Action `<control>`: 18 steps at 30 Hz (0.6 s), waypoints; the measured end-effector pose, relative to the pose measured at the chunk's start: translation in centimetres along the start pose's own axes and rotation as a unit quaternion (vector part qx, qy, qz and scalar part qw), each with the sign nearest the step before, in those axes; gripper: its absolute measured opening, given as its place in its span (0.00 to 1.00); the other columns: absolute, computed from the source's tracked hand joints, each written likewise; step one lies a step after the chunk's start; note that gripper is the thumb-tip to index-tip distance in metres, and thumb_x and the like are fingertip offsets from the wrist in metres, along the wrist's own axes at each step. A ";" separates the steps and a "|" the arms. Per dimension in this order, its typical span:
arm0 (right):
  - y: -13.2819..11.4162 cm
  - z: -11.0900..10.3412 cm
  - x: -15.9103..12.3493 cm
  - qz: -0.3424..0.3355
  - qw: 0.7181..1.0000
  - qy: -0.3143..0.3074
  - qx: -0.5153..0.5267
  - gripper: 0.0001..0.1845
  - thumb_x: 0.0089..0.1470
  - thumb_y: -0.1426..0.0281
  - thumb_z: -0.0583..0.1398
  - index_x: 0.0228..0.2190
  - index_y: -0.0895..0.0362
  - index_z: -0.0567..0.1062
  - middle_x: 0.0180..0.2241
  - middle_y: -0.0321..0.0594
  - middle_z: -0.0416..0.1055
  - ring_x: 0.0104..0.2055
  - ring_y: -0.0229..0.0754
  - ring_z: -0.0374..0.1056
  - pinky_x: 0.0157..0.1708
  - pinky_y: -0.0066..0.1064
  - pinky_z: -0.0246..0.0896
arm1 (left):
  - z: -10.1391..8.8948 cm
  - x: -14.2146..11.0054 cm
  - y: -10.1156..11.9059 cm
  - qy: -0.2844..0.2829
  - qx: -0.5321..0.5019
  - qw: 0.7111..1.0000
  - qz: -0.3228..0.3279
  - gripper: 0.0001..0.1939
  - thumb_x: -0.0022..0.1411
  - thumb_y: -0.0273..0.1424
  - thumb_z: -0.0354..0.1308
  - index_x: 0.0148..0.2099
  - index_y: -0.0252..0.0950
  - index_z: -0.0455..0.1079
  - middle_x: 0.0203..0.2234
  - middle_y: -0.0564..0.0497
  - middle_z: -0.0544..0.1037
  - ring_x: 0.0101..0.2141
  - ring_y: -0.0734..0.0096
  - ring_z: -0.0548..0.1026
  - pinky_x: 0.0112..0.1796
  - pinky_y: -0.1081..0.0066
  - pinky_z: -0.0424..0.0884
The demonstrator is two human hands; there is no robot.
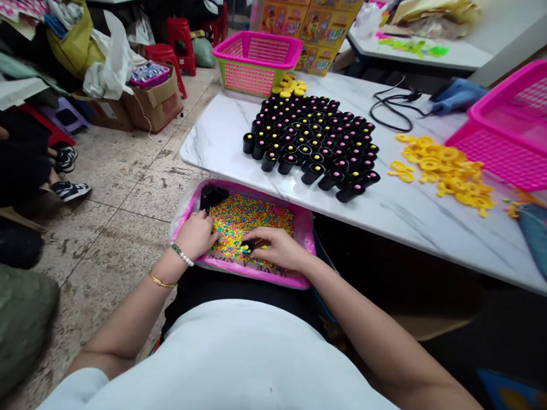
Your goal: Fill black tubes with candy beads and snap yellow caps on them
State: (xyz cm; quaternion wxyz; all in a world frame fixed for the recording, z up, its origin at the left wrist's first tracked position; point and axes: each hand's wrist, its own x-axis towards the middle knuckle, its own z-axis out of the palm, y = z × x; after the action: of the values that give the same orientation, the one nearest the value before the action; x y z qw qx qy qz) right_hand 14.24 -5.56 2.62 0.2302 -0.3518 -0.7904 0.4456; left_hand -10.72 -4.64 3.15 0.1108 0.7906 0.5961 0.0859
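Observation:
A pink tray lined with clear plastic sits at my lap, filled with small multicoloured beads or candies. Inside it, my right hand is closed round a small black cup low among the beads, with some beads at its mouth. My left hand is at the tray's left side with its fingers curled down; whatever they hold is hidden. Just beyond those fingers, in the far left corner, lie several black cups. On the table stand many black cups with pink or yellow dots on top.
The marble-patterned table carries yellow plastic rings, a pink-green basket, a pink basket, a black cable and a blue tool. Printed boxes stand behind. At left, another person's shoes rest on the floor.

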 end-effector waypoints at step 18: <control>-3.9 -11.6 -9.2 0.172 0.832 0.502 -0.160 0.19 0.44 0.60 0.66 0.37 0.57 0.79 0.31 0.40 0.76 0.28 0.40 0.70 0.34 0.36 0.68 | -0.3 0.0 -1.6 -0.051 0.013 0.998 0.029 0.13 0.51 0.17 0.50 0.36 0.30 0.75 0.32 0.38 0.77 0.35 0.57 0.78 0.41 0.62 0.72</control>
State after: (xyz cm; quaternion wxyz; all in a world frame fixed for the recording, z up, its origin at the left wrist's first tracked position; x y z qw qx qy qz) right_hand 26.66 -7.69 11.31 0.4552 -0.6892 -0.5534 0.1071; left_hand -12.23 -4.16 2.96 0.1281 0.8124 0.5674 0.0410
